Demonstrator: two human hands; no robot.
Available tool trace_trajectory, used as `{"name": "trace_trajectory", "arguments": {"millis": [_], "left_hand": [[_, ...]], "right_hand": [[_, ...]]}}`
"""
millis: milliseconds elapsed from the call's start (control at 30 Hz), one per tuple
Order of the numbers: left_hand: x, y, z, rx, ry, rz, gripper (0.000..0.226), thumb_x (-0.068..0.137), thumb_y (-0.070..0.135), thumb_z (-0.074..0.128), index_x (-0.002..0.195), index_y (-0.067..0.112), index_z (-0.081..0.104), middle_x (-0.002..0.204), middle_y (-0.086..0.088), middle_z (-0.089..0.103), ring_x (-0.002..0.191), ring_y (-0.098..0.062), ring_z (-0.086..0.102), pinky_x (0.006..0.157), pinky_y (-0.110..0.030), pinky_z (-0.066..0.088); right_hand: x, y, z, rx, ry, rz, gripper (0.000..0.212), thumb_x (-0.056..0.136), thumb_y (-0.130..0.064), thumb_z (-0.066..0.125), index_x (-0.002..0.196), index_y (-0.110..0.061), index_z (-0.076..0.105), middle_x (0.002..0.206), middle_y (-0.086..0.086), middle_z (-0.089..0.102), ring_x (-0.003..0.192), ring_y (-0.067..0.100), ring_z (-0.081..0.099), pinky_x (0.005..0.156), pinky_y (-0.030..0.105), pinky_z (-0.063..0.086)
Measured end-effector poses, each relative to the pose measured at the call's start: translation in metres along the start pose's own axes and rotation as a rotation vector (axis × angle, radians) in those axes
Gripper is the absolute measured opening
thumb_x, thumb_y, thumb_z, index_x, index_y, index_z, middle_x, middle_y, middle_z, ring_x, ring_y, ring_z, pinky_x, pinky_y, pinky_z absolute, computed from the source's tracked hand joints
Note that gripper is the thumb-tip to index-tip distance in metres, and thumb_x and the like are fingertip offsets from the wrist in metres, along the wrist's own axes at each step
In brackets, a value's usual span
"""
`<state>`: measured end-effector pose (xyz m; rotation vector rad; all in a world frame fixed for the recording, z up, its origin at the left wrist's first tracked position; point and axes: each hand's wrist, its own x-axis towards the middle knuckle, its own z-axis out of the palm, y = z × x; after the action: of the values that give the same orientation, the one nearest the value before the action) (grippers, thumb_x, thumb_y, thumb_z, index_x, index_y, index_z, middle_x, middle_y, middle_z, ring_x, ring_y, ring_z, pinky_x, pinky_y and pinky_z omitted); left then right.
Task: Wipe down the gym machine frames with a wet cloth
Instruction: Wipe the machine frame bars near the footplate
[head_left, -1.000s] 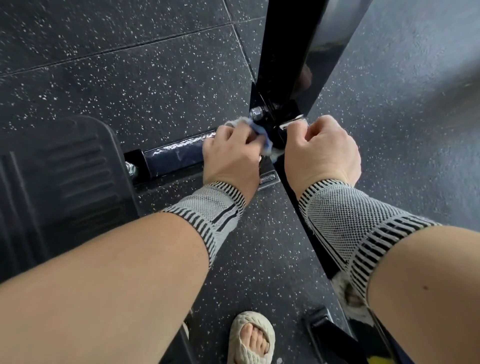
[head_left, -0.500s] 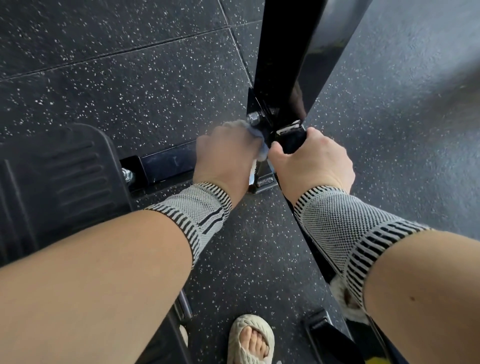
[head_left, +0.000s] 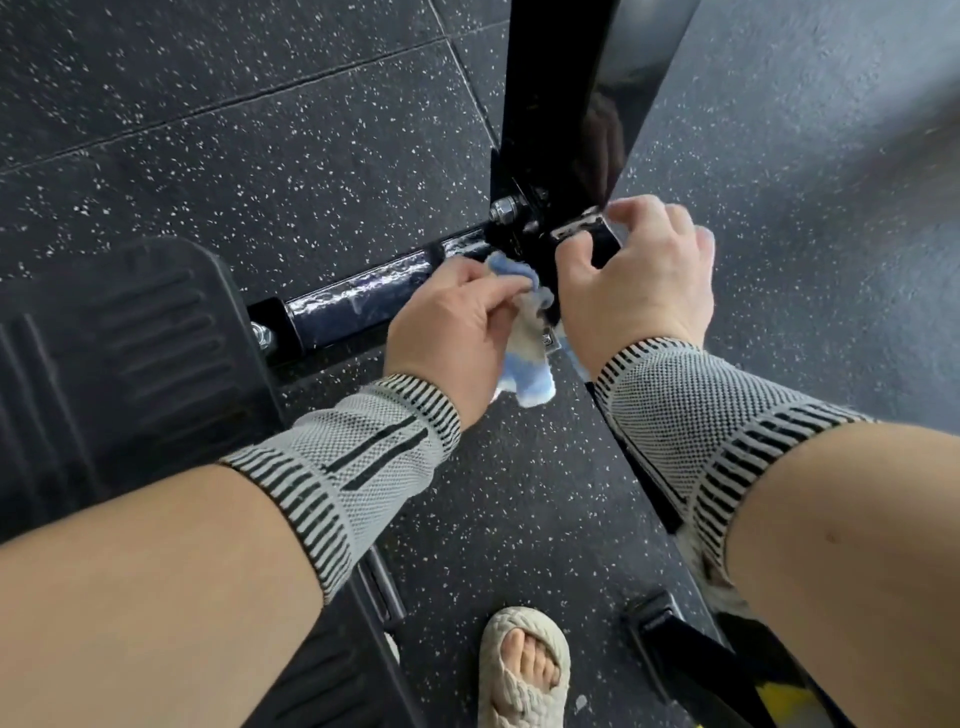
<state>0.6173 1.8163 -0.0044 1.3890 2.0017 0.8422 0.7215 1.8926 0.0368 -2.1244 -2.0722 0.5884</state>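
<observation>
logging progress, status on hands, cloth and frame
Left hand grips cloth at the joint. Right hand holds the frame bracket. Low bar glistens wet. Nothing in the way.

1. Both forearms are bare above the wrists; no long sleeves are visible
2. The left wrist wears a knitted wrist sleeve (head_left: 358, 467) in light grey, with a fine dotted mesh pattern in the middle part
3. Both ends of this sleeve have a border of short black stripes, and two longer black lines run along its centre
4. The right wrist wears a matching sleeve (head_left: 696, 426), grey with a darker dotted weave and the same black-striped borders
5. The left hand (head_left: 452, 327) and the right hand (head_left: 639, 280) have no gloves and no rings that I can see
6. One foot wears a cream woven open-toe slipper (head_left: 524, 670)
</observation>
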Motion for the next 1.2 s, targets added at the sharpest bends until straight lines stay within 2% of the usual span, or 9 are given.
{"name": "trace_trajectory", "arguments": {"millis": [133,233,333,433,633,800,933,1067,1200], "left_hand": [[0.014,0.024,-0.015,-0.154,-0.013,-0.046,0.028,0.091,0.01,0.06,0.114,0.021,0.07,0.103,0.015,0.064,0.09,0.003,0.057,0.083,0.0,0.039],[0.021,0.033,-0.027,-0.089,-0.135,0.076,0.027,0.092,0.019,0.061,0.117,0.026,0.067,0.105,0.014,0.068,0.09,0.002,0.059,0.083,-0.005,0.042],[0.035,0.014,-0.032,0.436,-0.275,0.211,0.051,0.095,0.032,0.053,0.143,0.019,0.041,0.144,0.003,0.046,0.132,-0.013,0.041,0.107,-0.027,0.032],[0.036,-0.005,-0.022,0.96,-0.539,0.129,0.08,0.095,0.032,0.048,0.153,0.01,-0.003,0.162,-0.004,-0.005,0.149,-0.022,-0.001,0.117,-0.051,0.009],[0.018,-0.011,-0.005,0.841,-0.506,0.05,0.071,0.097,0.014,0.03,0.149,0.006,-0.016,0.158,-0.008,-0.025,0.146,-0.025,-0.018,0.118,-0.048,0.001],[0.016,-0.019,0.003,0.848,-0.452,0.029,0.075,0.097,0.015,0.033,0.148,0.007,-0.021,0.157,-0.006,-0.028,0.146,-0.025,-0.02,0.118,-0.047,-0.001],[0.016,-0.019,0.002,0.831,-0.453,0.048,0.074,0.097,0.014,0.033,0.148,0.007,-0.02,0.157,-0.006,-0.027,0.146,-0.025,-0.019,0.118,-0.047,-0.002],[0.018,-0.019,0.002,0.834,-0.454,0.03,0.075,0.097,0.014,0.034,0.148,0.007,-0.02,0.157,-0.006,-0.027,0.146,-0.025,-0.02,0.118,-0.047,-0.002],[0.019,-0.018,-0.003,0.804,-0.485,0.038,0.078,0.095,0.012,0.039,0.15,0.008,-0.017,0.158,-0.005,-0.026,0.146,-0.024,-0.019,0.118,-0.046,-0.002]], "right_hand": [[-0.032,0.004,-0.002,0.073,0.047,-0.327,0.038,0.087,-0.032,0.051,0.12,-0.017,0.06,0.109,-0.004,0.063,0.128,0.023,0.039,0.104,0.041,0.038],[-0.03,0.008,-0.008,0.123,0.014,-0.214,0.025,0.089,-0.027,0.056,0.113,-0.021,0.061,0.087,-0.012,0.054,0.104,0.017,0.053,0.083,0.024,0.04],[0.002,0.008,-0.027,0.345,0.236,0.113,0.012,0.091,-0.023,0.058,0.103,-0.023,0.058,0.082,-0.014,0.056,0.069,0.0,0.053,0.056,0.007,0.038],[0.02,0.006,-0.027,0.244,0.269,0.119,0.013,0.09,-0.018,0.057,0.102,-0.023,0.059,0.102,-0.005,0.054,0.072,0.003,0.047,0.066,0.005,0.037],[0.007,0.015,0.005,0.01,0.138,-0.216,0.033,0.085,-0.036,0.061,0.11,-0.014,0.062,0.118,0.004,0.053,0.106,0.022,0.05,0.093,0.026,0.037],[0.001,0.014,0.015,-0.126,0.256,-0.619,0.012,0.073,-0.007,0.072,0.083,-0.003,0.068,0.094,0.013,0.066,0.099,0.036,0.06,0.09,0.038,0.048],[0.005,0.015,0.013,-0.089,0.183,-0.398,0.025,0.083,-0.023,0.066,0.102,-0.007,0.064,0.114,0.012,0.056,0.113,0.031,0.047,0.096,0.036,0.041],[0.001,0.017,0.016,-0.126,0.214,-0.617,0.013,0.068,-0.003,0.076,0.081,-0.005,0.071,0.091,0.009,0.066,0.091,0.034,0.06,0.08,0.032,0.05],[0.001,0.014,0.013,-0.01,0.236,-0.52,0.006,0.08,-0.012,0.069,0.083,-0.01,0.074,0.089,0.004,0.068,0.087,0.029,0.06,0.078,0.026,0.043]]}}
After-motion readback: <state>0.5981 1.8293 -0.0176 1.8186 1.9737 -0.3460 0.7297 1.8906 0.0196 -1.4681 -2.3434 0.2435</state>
